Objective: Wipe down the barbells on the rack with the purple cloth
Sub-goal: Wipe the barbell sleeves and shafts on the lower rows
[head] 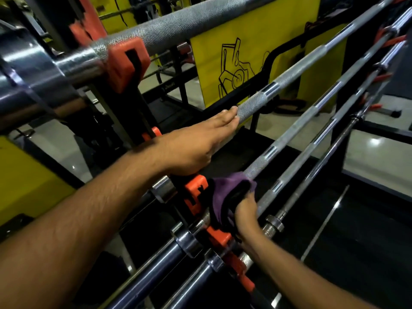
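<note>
Several steel barbells lie across a black rack with orange holders [196, 192]. My left hand [200, 141] rests flat along the second bar [289, 76], fingers straight and reaching its knurled part. Lower down, my right hand [245, 212] grips the purple cloth [225, 192], which is wrapped around the third bar [296, 126] close to its orange holder. The top bar [178, 25] runs thick and knurled across the upper view. Two thinner bars [316, 152] lie to the right of the cloth.
A yellow panel [256, 41] with a black drawing stands behind the rack. Chrome bar sleeves [156, 270] stick out toward me at the bottom. A large chrome sleeve [33, 70] fills the upper left. Pale gym floor [379, 157] shows on the right.
</note>
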